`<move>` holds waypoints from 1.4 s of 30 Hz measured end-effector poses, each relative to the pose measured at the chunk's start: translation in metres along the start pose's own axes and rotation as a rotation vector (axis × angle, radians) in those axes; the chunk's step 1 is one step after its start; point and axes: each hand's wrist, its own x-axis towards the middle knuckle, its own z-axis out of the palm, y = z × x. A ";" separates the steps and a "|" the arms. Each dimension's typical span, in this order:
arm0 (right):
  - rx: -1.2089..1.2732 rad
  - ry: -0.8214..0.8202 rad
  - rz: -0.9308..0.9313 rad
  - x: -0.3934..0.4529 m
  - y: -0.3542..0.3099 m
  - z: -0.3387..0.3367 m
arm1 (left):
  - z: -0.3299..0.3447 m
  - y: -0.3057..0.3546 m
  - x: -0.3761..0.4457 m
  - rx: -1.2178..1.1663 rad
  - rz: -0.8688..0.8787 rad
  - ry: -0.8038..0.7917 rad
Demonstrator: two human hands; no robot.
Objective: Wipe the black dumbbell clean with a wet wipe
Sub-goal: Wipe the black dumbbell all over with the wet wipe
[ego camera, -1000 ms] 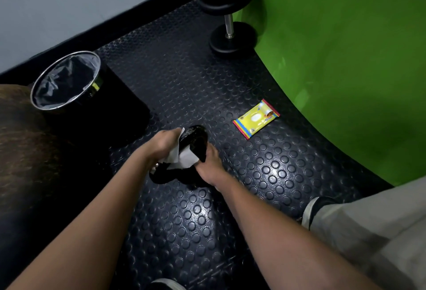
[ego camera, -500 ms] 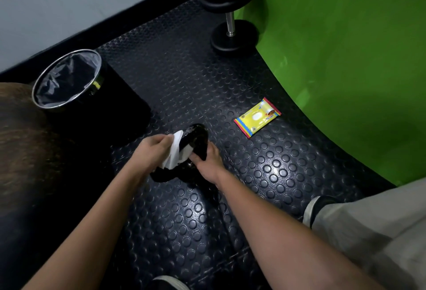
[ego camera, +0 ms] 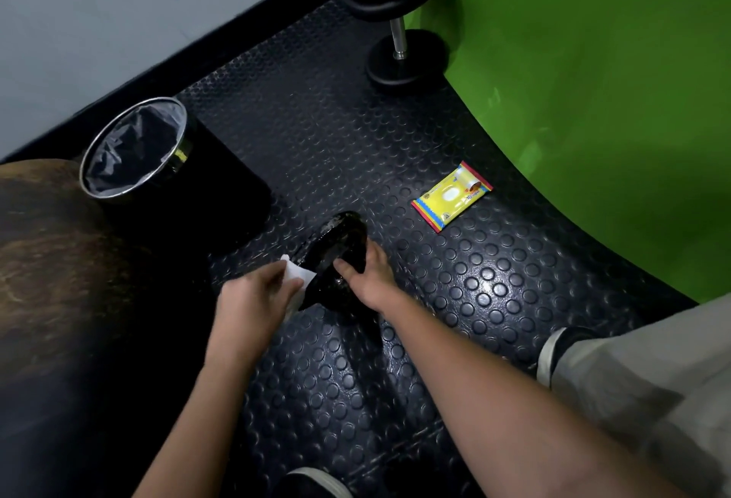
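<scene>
A dark rubber floor (ego camera: 494,299) with raised round studs fills the view, edged by a grey wall with a black skirting at ten o'clock and a bright green backdrop (ego camera: 593,102) curving down from two o'clock. A black waste bin (ego camera: 136,149) with a chrome rim and a plastic liner stands at nine o'clock. At twelve o'clock a second dumbbell (ego camera: 395,19) stands on end, with a chrome bar and a brown plate at its top. A yellow pack of wet wipes (ego camera: 451,197) lies flat at two o'clock from the hands, apart from them. A brown blurred mass fills the left edge, and a grey trouser leg and a shoe sit at four o'clock.

The black dumbbell (ego camera: 336,256) lies on the floor at the centre, tilted, its glossy end pointing to one o'clock.

Compared with half a second ago, the left hand has slid down toward seven o'clock along the dumbbell, so more of the black surface shows.

The left hand (ego camera: 253,299) curls its fingers round the white wet wipe (ego camera: 296,278) and presses it against the dumbbell's left side. The right hand (ego camera: 366,280) grips the dumbbell from the right, thumb laid across its top.
</scene>
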 end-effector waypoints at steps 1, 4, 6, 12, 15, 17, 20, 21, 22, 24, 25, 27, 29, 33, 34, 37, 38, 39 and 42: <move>-0.007 0.000 0.004 0.000 0.000 0.000 | 0.005 0.006 -0.003 0.068 0.071 0.060; -0.006 -0.004 -0.011 0.000 0.000 0.001 | 0.018 0.026 -0.002 0.165 0.161 0.159; -0.007 0.005 -0.030 -0.001 0.001 0.002 | 0.022 0.038 0.006 0.172 0.182 0.164; -0.002 0.027 -0.018 -0.002 0.000 0.006 | 0.029 0.061 0.042 0.152 0.243 0.111; 0.001 0.022 -0.003 -0.001 0.001 0.008 | 0.026 0.061 0.050 0.108 0.218 0.044; 0.007 0.020 -0.005 -0.001 0.002 0.007 | 0.020 0.057 0.050 0.029 0.170 0.020; 0.018 -0.019 -0.011 -0.005 0.000 0.000 | 0.008 0.042 0.044 -0.039 0.062 -0.026; 0.010 -0.026 -0.015 -0.004 0.000 -0.002 | 0.004 0.037 0.039 -0.046 0.029 -0.038; -0.002 -0.029 -0.014 -0.003 0.002 -0.003 | 0.001 0.031 0.034 -0.053 0.002 -0.039; -0.031 -0.025 -0.003 -0.001 0.001 -0.003 | -0.004 0.022 0.021 -0.061 -0.035 -0.021; -0.042 -0.022 0.005 -0.001 0.000 -0.003 | -0.005 0.019 0.016 -0.055 -0.049 -0.009; -0.055 -0.019 0.008 -0.001 -0.001 -0.003 | -0.005 0.016 0.009 -0.032 -0.063 0.011; -0.053 -0.023 -0.009 -0.002 0.000 -0.004 | -0.002 0.023 0.009 0.014 -0.020 0.027; -0.020 0.018 -0.030 -0.004 -0.001 0.002 | 0.010 0.058 0.030 0.108 0.121 0.025; -0.019 0.027 -0.017 -0.002 0.001 0.004 | 0.014 0.067 0.040 0.118 0.135 0.018; -0.026 0.013 -0.015 -0.001 0.002 0.003 | 0.023 0.089 0.067 0.099 0.121 -0.055; -0.028 0.008 -0.018 -0.001 0.002 0.002 | 0.024 0.092 0.073 0.101 0.119 -0.093; -0.031 0.003 -0.015 0.000 0.002 0.001 | 0.025 0.092 0.076 0.108 0.126 -0.125; -0.032 0.007 -0.007 0.000 0.000 0.003 | 0.018 0.082 0.072 0.092 0.145 -0.128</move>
